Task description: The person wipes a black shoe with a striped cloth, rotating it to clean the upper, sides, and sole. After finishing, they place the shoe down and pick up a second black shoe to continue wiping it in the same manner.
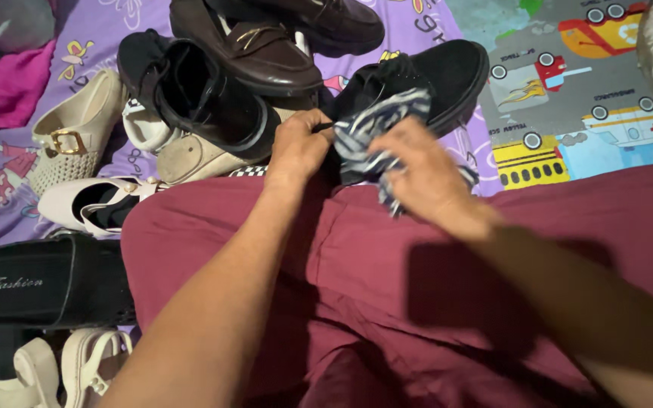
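**Cloth against a black shoe, both hands busy**

The step in hand looks like wiping: the right hand [425,177] is closed loosely over a crumpled blue-and-white striped cloth [376,132] and presses it against the near end of a black suede lace-up shoe [432,72], while the left hand [300,143] pinches the shoe's edge with curled fingers to steady it. The shoe lies just beyond the person's lap, covered in dark red fabric [387,287], on a purple printed floor mat [92,30], its toe pointing toward the mat's far right corner, where a grey play mat with cartoon vehicles [568,83] begins.

The shoe is matt black with a thick black sole; its laces (partly hidden by the cloth) are bunched at the opening. Continuing the rub would, in my judgement, call for a firm left-hand hold and a fresh fold of cloth.

Nearby to the left sit a brown leather loafer [258,49], a black glossy shoe [198,94] and a cream buckled sandal [69,132].
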